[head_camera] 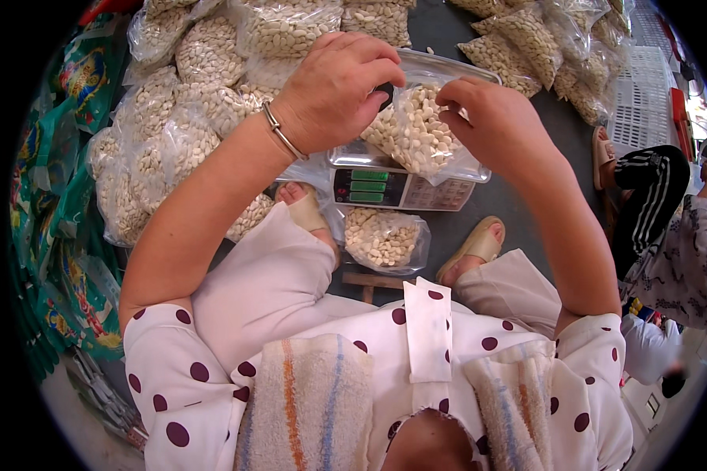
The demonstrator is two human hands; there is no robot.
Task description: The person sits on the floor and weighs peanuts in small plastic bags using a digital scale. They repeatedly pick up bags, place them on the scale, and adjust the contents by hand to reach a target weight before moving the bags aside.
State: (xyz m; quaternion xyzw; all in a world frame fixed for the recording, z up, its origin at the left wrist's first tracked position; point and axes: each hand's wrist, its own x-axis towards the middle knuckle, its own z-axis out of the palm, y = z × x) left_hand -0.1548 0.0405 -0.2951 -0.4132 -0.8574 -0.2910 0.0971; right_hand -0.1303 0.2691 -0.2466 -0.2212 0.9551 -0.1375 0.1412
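A clear plastic bag of pale, flat beans or seeds (427, 132) rests on the metal pan (353, 154) of a digital weighing scale (397, 189) with lit green displays. Above the bag's left side is my left hand (344, 88), a metal bangle at its wrist, with thumb and fingers apart and nothing seen between them. My right hand (477, 112) is at the bag's upper right edge, fingers curled close to the plastic; whether they pinch it cannot be told. Another filled bag (383, 238) sits on the floor in front of the scale, between my feet.
Filled bags (171, 129) are heaped at the left and far side, and more bags (518, 50) lie at the upper right. Green printed sacks (73, 194) line the left edge. A white plastic crate (642, 100) and other people (651, 200) are at the right.
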